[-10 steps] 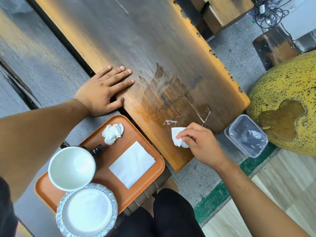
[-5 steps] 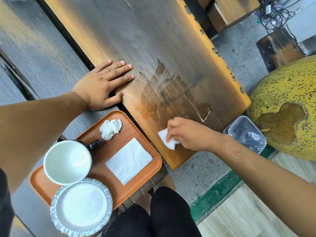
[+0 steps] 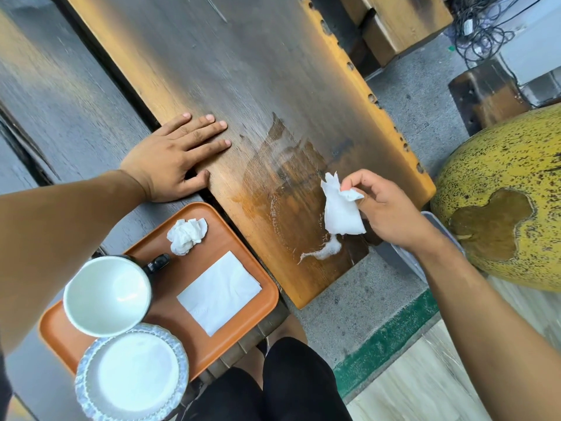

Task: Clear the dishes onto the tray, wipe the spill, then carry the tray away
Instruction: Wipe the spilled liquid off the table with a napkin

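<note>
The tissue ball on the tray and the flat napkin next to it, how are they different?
The tissue ball is crumpled into a lump; the flat napkin lies smooth and spread out. The tissue ball covers a small patch of the tray; the flat napkin covers far more. The tissue ball sits near the tray's far edge; the flat napkin lies closer to the person. Both are white paper resting on the orange tray.

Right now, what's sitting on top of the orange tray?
On the orange tray: a white cup with a dark handle, a white plate overhanging the near edge, a crumpled tissue and a flat napkin. Whatever lies under them is hidden.
</note>
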Demonstrator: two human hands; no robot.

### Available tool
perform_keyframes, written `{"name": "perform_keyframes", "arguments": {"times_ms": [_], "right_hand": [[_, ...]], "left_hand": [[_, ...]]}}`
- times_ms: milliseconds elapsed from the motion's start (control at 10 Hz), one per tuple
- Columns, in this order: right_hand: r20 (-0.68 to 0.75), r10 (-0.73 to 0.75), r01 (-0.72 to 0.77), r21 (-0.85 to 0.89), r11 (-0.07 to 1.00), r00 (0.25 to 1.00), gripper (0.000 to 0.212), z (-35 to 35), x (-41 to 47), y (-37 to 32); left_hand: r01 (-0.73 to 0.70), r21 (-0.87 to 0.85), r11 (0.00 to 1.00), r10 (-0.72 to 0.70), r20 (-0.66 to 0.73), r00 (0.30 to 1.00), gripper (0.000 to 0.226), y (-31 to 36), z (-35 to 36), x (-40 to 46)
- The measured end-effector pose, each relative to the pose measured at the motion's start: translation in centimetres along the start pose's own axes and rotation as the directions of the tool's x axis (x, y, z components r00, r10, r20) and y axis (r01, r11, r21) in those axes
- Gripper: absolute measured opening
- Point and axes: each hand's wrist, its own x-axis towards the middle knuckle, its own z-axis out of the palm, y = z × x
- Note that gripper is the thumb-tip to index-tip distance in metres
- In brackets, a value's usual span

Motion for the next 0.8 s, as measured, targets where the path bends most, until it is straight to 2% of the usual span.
{"name": "perform_keyframes", "arguments": {"times_ms": [100,200,300,400,500,600,700,800], "right_hand": [[-0.013,0.026,-0.023,0.168,0.986,1.0,0.03,1.2,-0.3,-0.1],[-0.035,0.029,-0.02,0.246,0.969,0.999,0.034,1.8,-0.4,-0.1],[-0.059,0.04,-0.026,0.229,0.973,0.997,0.045,2.1,-0.6,0.2],[-0.046,0.09,-0.074,0.28,0.957,0.995,0.045,2.0,-0.7,0.3],[0.047,0.145,-0.15,0.472,0.868,0.988,0.035,1.9,-1.0,0.6],[0.064,0.129,-0.144,0.476,0.867,0.99,0.029,2.0,-1.3,0.7],[-0.02,0.106,-0.093,0.343,0.935,0.994,0.031,2.5,-1.7,0.1],[-0.058,0.066,-0.049,0.259,0.965,0.996,0.018,2.8,-1.8,-0.1]], "left_hand": [[0.001,0.006,1.0,-0.001,0.01,1.0,0.066,0.0,0.0,0.0],[0.003,0.01,1.0,-0.003,0.013,1.0,0.066,0.0,0.0,0.0],[0.001,0.007,1.0,-0.001,0.012,1.0,0.066,0.0,0.0,-0.1],[0.001,0.007,1.0,-0.001,0.007,1.0,0.066,0.0,0.1,0.0],[0.002,0.006,1.0,-0.002,0.004,1.0,0.066,0.0,0.0,0.0],[0.0,0.009,1.0,0.0,0.001,1.0,0.066,0.0,0.1,0.0],[-0.001,0.006,1.0,0.001,0.003,1.0,0.066,0.1,0.1,0.0],[-0.002,0.004,1.0,0.002,0.0,1.0,0.066,0.1,0.1,0.0]]}}
